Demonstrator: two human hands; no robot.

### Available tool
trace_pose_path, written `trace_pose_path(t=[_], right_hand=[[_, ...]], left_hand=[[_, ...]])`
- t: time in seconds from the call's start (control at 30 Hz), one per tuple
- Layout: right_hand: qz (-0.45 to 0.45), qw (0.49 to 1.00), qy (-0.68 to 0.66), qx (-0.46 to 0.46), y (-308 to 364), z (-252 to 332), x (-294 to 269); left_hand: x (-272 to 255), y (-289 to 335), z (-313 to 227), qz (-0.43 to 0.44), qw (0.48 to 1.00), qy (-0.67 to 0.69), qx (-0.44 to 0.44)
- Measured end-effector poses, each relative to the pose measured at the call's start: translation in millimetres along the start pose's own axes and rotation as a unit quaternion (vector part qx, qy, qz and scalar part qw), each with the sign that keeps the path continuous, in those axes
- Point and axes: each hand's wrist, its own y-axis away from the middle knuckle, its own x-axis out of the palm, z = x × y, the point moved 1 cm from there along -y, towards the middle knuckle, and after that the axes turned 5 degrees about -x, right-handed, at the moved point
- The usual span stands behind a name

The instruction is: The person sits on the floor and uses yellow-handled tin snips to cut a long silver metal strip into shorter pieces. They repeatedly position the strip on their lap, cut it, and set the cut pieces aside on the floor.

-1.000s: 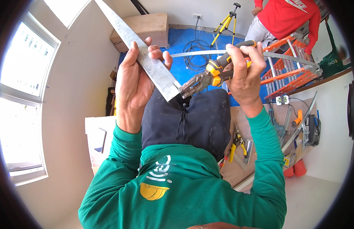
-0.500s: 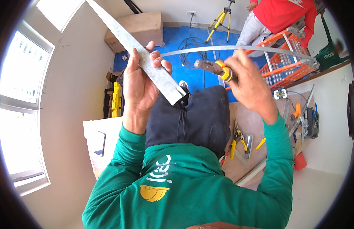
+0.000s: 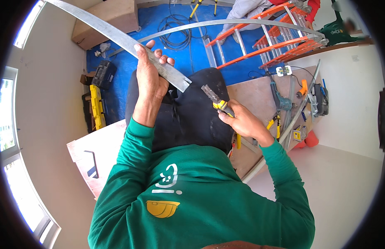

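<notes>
L hand [image 3: 153, 79] gripped a flat grey metal strip [image 3: 113, 36] near its lower end, thumb on one side, fingertips on the other. Strip ran diag. up to the upper L, w/ its notched end over the person's dark trousers [image 3: 180, 120]. R hand [image 3: 244, 120] grasped yellow-and-black pliers [image 3: 217, 101], tips pointing up-L, near the strip's end but apart from it. To R, a teal power tool [image 3: 279, 97] lay on a brown surface [image 3: 250, 93]; orange ladder [image 3: 242, 54] stood beyond, nr a co-worker's pale trousers [image 3: 244, 10].
</notes>
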Motion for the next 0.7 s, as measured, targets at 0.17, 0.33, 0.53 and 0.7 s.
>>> trace_pose_path(t=[0.17,0.33,0.53,0.7], right_hand=[[0.011,0.999,0.040,0.026,-11.7,4.9,2.3],[0.012,0.993,-0.058,0.097,-23.6,14.1,23.8],[-0.027,0.987,-0.076,0.138,-34.3,25.0,39.0],[-0.071,0.978,-0.108,0.164,-45.5,28.9,52.2]], left_hand=[[-9.2,-5.5,9.6,-0.014,1.000,-0.002,0.003],[-9.0,-20.4,21.5,-0.022,1.000,-0.018,0.011],[-6.2,-34.2,33.3,-0.038,0.999,-0.019,0.005],[-3.0,-42.9,41.2,-0.048,0.999,-0.023,0.007]])
